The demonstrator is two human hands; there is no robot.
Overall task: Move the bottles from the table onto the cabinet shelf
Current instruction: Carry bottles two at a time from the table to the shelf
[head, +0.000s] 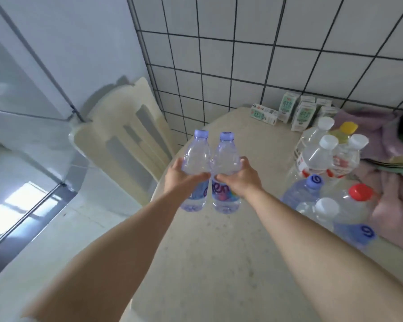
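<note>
Bottles in transit: we hold two purple-capped bottles upright and side by side above the table (pixel 219 263) edge. Our left hand (pixel 180 176) has its fingers curled round the left bottle (pixel 196 163); our right hand (pixel 239 178) grips the right bottle (pixel 226 166) likewise. The two bodies appear to touch. The remaining bottles (pixel 323 173) stand clustered at 3 o'clock; the chair (pixel 123 140) sits at 10 o'clock. The cabinet shelf cannot be identified with certainty. Risk: thin, apparently empty walls may buckle under a squeeze, or the bottles may knock and slip while turning.
</note>
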